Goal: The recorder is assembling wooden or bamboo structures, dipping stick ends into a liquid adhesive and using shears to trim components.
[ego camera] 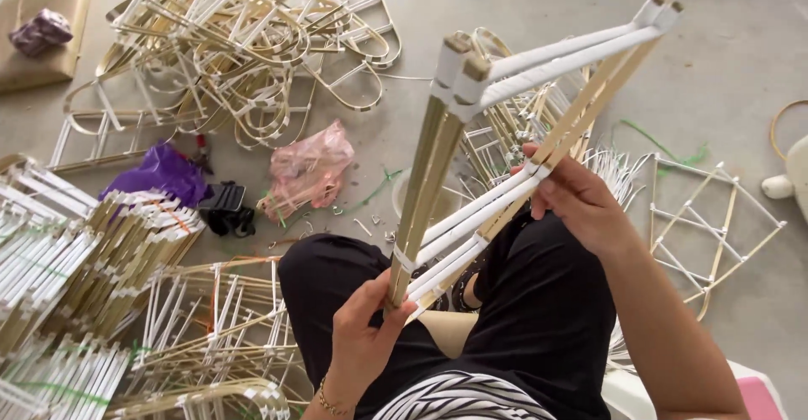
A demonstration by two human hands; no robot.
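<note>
- Bamboo and white-wrapped rods made up the frame [513, 125] that I held over my lap, its far end tilted up and away from me.
- My left hand [362, 336] was clenched round the lower ends of two gold strips, thumb pressed on them just below a white binding.
- My right hand [581, 201] grasped the frame's other side — fingers curled over a gold strip where the white cross rods met it.
- Black trousers [539, 319] sat beneath the frame; a thin bracelet [330, 403] circled my left wrist.
- Stacked finished frames [76, 277] lay on the floor to my left, touching one another.
- Curved loose frames lay in a heap [236, 50] farther off — beside it a pink plastic bag [307, 167] and a purple bag [160, 172].
</note>
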